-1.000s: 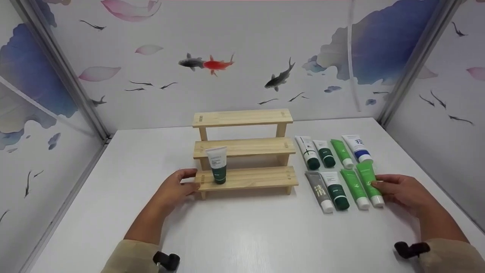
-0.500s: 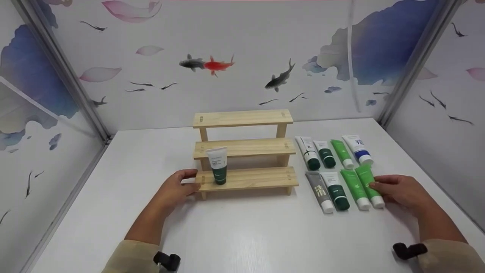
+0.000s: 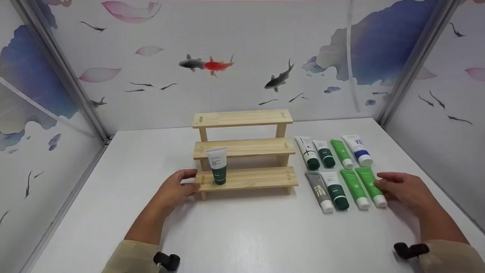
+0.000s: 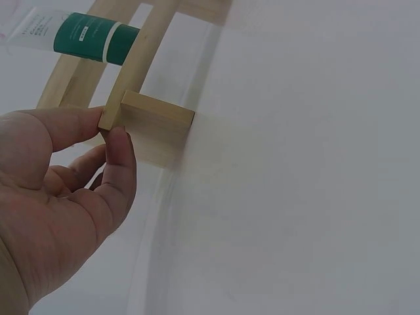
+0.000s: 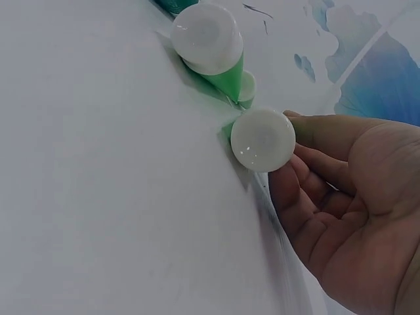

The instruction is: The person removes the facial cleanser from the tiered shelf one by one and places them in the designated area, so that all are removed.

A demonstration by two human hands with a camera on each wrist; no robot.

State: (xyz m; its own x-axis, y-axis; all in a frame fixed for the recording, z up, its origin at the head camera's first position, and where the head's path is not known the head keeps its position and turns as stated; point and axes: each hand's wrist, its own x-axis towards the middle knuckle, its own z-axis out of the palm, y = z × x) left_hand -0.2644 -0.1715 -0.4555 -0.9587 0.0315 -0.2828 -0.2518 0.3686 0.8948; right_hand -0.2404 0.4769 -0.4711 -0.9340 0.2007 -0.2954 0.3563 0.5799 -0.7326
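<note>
My left hand (image 3: 176, 189) pinches the left end of the bottom step of a three-tier wooden display stand (image 3: 254, 178); thumb and fingers meet on the board's corner in the left wrist view. A white and dark green squeeze tube (image 3: 218, 167) stands upright on its cap near that end. At the right, my right hand (image 3: 405, 189) holds the outer edge of a bright green tube (image 3: 370, 185) that lies in the front row. In the right wrist view its white cap (image 5: 264, 140) faces the camera and hides part of the grip.
Left of the held tube lie another green tube (image 3: 355, 189), a white and dark green one (image 3: 335, 191) and a grey one (image 3: 319, 191). Behind them, a back row includes a white and blue tube (image 3: 357, 149). Printed panels (image 3: 242, 91) enclose the white table (image 3: 242, 235).
The green tube at my right hand has shifted slightly toward me and lies flatter beside its neighbour. My right thumb has slid to its edge. The left hand and stand are unmoved.
</note>
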